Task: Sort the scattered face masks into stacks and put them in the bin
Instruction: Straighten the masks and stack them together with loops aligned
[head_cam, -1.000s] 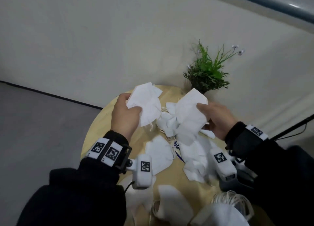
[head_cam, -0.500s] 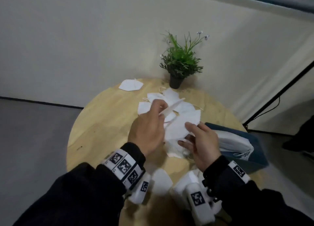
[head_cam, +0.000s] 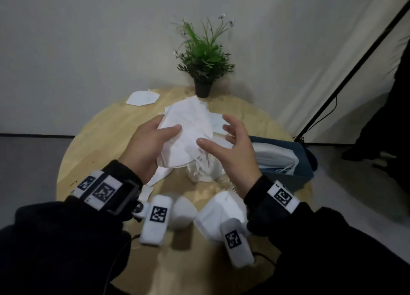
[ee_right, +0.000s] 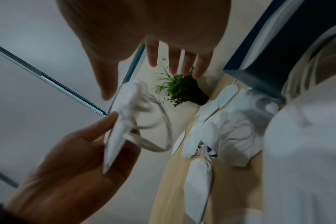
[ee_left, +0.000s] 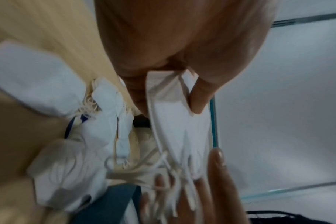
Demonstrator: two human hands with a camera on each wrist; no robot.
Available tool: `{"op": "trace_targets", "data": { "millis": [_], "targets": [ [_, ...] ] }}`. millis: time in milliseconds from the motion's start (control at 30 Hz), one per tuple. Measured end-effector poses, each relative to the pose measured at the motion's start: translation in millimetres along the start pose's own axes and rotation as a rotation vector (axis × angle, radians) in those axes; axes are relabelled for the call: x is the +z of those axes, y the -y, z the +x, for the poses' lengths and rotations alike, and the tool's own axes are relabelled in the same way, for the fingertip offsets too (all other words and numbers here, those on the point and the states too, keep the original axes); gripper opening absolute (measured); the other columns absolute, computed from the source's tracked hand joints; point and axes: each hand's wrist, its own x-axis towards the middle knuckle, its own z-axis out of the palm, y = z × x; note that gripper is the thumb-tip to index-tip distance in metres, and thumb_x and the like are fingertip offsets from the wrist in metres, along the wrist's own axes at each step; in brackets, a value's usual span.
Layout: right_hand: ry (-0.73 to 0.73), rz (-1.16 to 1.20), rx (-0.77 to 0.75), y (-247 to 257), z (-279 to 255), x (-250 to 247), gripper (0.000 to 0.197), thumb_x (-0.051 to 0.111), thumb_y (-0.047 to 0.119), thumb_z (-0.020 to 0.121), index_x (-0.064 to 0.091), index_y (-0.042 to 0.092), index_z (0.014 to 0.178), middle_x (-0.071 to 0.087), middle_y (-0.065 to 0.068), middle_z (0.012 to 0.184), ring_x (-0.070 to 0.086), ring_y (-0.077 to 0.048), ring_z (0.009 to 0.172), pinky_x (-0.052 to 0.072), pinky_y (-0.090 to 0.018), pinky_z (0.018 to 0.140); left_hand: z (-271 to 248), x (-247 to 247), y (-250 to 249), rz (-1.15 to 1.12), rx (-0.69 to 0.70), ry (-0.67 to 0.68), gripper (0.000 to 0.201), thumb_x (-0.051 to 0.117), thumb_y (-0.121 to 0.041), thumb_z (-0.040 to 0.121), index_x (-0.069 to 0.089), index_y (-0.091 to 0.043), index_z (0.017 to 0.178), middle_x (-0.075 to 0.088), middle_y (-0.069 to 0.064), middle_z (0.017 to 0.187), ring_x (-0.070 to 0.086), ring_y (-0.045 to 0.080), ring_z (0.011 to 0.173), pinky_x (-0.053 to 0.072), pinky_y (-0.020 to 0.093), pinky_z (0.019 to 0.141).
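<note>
My left hand (head_cam: 164, 136) grips a stack of white folded face masks (head_cam: 188, 130) above the middle of the round wooden table (head_cam: 106, 134). In the left wrist view its thumb and fingers (ee_left: 199, 97) pinch the stack's edge (ee_left: 175, 109), and ear loops dangle below. My right hand (head_cam: 218, 132) hovers just right of the stack with fingers spread and straight, holding nothing; its thumb lies close to the masks. Loose masks (head_cam: 204, 172) lie under both hands, one mask (head_cam: 143, 98) lies at the far left edge. The blue bin (head_cam: 295, 177) at the right holds stacked masks (head_cam: 273, 157).
A small potted plant (head_cam: 204, 57) stands at the table's far edge by the wall. More white masks (head_cam: 184, 214) lie near the front edge. A black stand pole (head_cam: 346, 77) leans at the right, and a dark-clothed person's legs (head_cam: 381, 117) are beyond it.
A second ago each hand held its own mask. The hands came together, the masks are now one stack in my left hand, and my right hand has let go and opened.
</note>
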Motion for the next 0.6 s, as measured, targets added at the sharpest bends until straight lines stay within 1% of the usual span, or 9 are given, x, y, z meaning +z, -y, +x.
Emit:
{"op": "trace_targets", "data": {
  "millis": [67, 133, 200, 233, 300, 367, 467, 533, 600],
  "targets": [
    [0.176, 0.149, 0.117, -3, -2, -3, 0.05, 0.084, 0.03, 0.084, 0.067, 0.018, 0.13, 0.072, -0.005, 0.127, 0.068, -0.023, 0.116, 0.056, -0.04, 0.096, -3, 3, -1, -0.041, 0.007, 0.067, 0.026, 0.065, -0.009, 0.098, 0.069, -0.005, 0.123, 0.077, 0.015, 0.113, 0.076, 0.031, 0.1, 0.061, 0.038, 0.078],
    [0.216, 0.253, 0.219, -8, -4, -6, 0.033, 0.081, 0.025, 0.088, 0.075, 0.001, 0.108, 0.077, -0.022, 0.103, 0.072, -0.035, 0.091, 0.059, -0.045, 0.083, -4, 6, 1, 0.029, 0.052, 0.072, 0.023, 0.068, -0.008, 0.096, 0.071, -0.004, 0.119, 0.078, 0.014, 0.11, 0.076, 0.029, 0.095, 0.061, 0.035, 0.073],
    [0.211, 0.21, 0.244, -11, -4, -10, 0.027, 0.083, 0.023, 0.086, 0.073, -0.001, 0.088, 0.069, -0.019, 0.074, 0.062, -0.027, 0.063, 0.053, -0.035, 0.061, -3, 6, 2, 0.104, 0.075, 0.045, 0.02, 0.069, -0.008, 0.095, 0.073, -0.004, 0.114, 0.079, 0.013, 0.106, 0.076, 0.028, 0.09, 0.061, 0.033, 0.068],
    [0.209, 0.198, 0.237, -13, -3, -12, 0.025, 0.084, 0.023, 0.085, 0.07, 0.001, 0.083, 0.062, -0.013, 0.066, 0.056, -0.023, 0.057, 0.048, -0.032, 0.055, -3, 5, 2, 0.119, 0.075, 0.04, 0.019, 0.069, -0.007, 0.096, 0.073, -0.005, 0.114, 0.079, 0.012, 0.105, 0.077, 0.028, 0.091, 0.061, 0.033, 0.069],
    [0.19, 0.222, 0.24, -13, -1, -16, 0.025, 0.082, 0.022, 0.086, 0.067, 0.005, 0.075, 0.057, -0.009, 0.062, 0.051, -0.024, 0.054, 0.044, -0.03, 0.051, 0, 0, 0, 0.134, 0.071, 0.046, 0.021, 0.067, -0.006, 0.097, 0.073, -0.006, 0.117, 0.079, 0.012, 0.107, 0.077, 0.029, 0.095, 0.062, 0.037, 0.075],
    [0.16, 0.246, 0.265, -11, 0, -18, 0.025, 0.077, 0.021, 0.091, 0.068, 0.007, 0.073, 0.063, -0.01, 0.068, 0.056, -0.025, 0.06, 0.048, -0.03, 0.054, 0, -6, -1, 0.129, 0.073, 0.047, 0.027, 0.066, -0.002, 0.096, 0.071, -0.006, 0.122, 0.078, 0.012, 0.111, 0.076, 0.031, 0.099, 0.062, 0.041, 0.081],
    [0.136, 0.391, 0.322, -8, -4, -19, 0.03, 0.065, 0.015, 0.099, 0.068, 0.005, 0.071, 0.068, -0.01, 0.071, 0.063, -0.023, 0.069, 0.053, -0.04, 0.078, -8, -11, 2, 0.148, 0.071, 0.035, 0.036, 0.067, 0.005, 0.093, 0.07, -0.01, 0.126, 0.078, 0.012, 0.111, 0.077, 0.03, 0.097, 0.063, 0.039, 0.077],
    [0.134, 0.562, 0.398, -3, -9, -25, 0.029, 0.057, 0.014, 0.101, 0.06, 0.007, 0.073, 0.067, -0.009, 0.069, 0.069, -0.023, 0.07, 0.056, -0.045, 0.089, -19, -10, 6, 0.18, 0.075, 0.021, 0.037, 0.068, 0.007, 0.091, 0.071, -0.011, 0.124, 0.079, 0.009, 0.108, 0.077, 0.028, 0.096, 0.062, 0.036, 0.072],
    [0.161, 0.656, 0.427, 3, -14, -33, 0.028, 0.053, 0.015, 0.099, 0.052, 0.012, 0.072, 0.057, -0.007, 0.062, 0.066, -0.023, 0.066, 0.056, -0.049, 0.093, -30, -9, 11, 0.177, 0.075, 0.002, 0.035, 0.068, 0.007, 0.092, 0.069, -0.009, 0.124, 0.079, 0.008, 0.109, 0.077, 0.027, 0.097, 0.062, 0.035, 0.07]
  ]
}}
